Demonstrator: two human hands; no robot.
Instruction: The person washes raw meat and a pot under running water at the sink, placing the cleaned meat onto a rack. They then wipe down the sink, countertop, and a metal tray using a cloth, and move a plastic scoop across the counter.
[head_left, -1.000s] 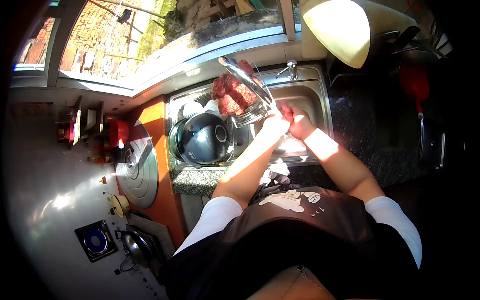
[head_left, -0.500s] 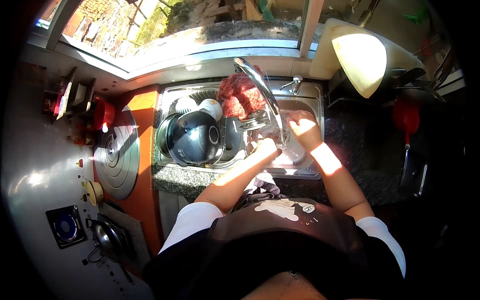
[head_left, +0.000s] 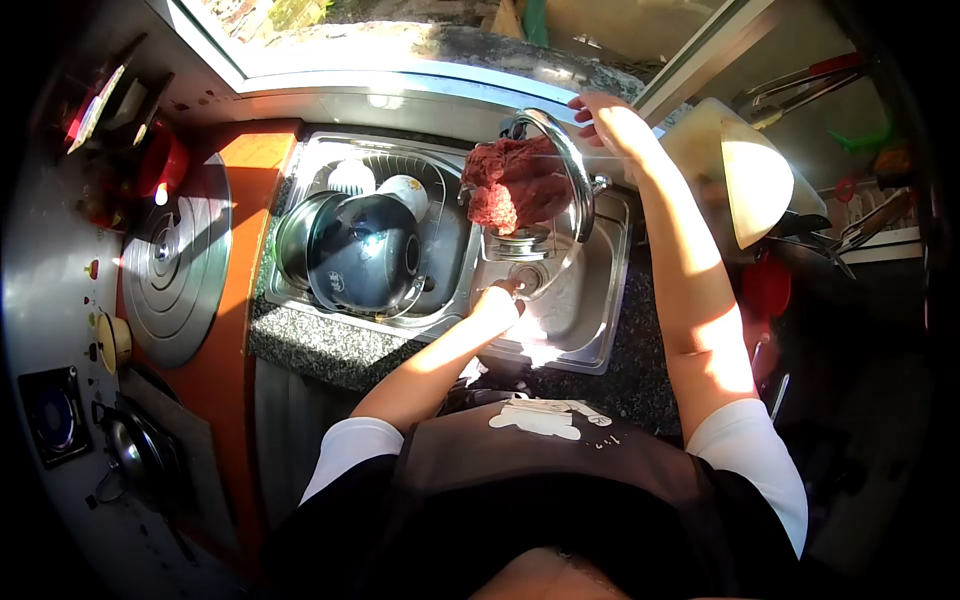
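My left hand (head_left: 497, 306) is low over the right basin of the steel sink (head_left: 603, 350), close to the drain, its fingers curled; what they hold, if anything, is too small to make out. My right hand (head_left: 608, 118) is raised beyond the faucet by the window ledge, fingers apart and holding nothing. The curved chrome faucet (head_left: 578, 165) arches over the right basin. Behind it a reddish cloth (head_left: 515, 180) hangs above a round metal rack (head_left: 520, 243).
A dark pot (head_left: 365, 252), a white cup (head_left: 404, 192) and other dishes sit in the left basin. Further left is a grey round board (head_left: 178, 260) on an orange surface. At right a pale bowl-like object (head_left: 757, 185) stands near hanging utensils.
My right hand has moved from the basin up towards the window. My left hand stays low over the basin. The faucet no longer shows a stream beneath it. The view has shifted.
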